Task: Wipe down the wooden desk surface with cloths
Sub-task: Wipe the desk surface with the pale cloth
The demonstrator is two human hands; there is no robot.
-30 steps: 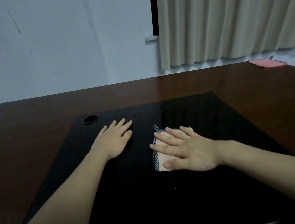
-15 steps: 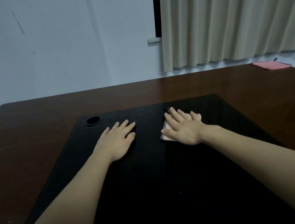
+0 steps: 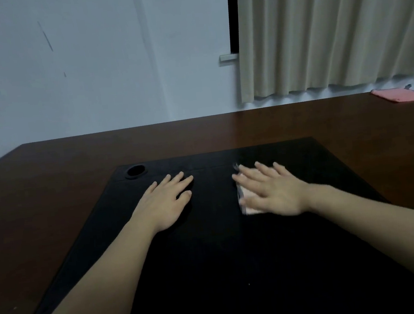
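Observation:
A dark brown wooden desk [image 3: 57, 189] carries a black inset panel [image 3: 214, 272] in its middle. My right hand [image 3: 271, 190] presses flat, fingers straight, on a small pale pink cloth [image 3: 248, 205] with a checked edge, near the panel's far part. Most of the cloth is hidden under the palm and the hand is motion-blurred. My left hand [image 3: 167, 200] rests flat on the panel to the left, fingers spread, holding nothing.
A round cable hole [image 3: 135, 170] sits at the panel's far left corner. A second pink cloth [image 3: 400, 94] lies at the desk's far right edge. Behind the desk stand a white wall and beige curtains [image 3: 328, 27].
My right hand first slid the cloth away from me toward the panel's far edge, then drew it back nearer and slightly right. My left hand has stayed in place.

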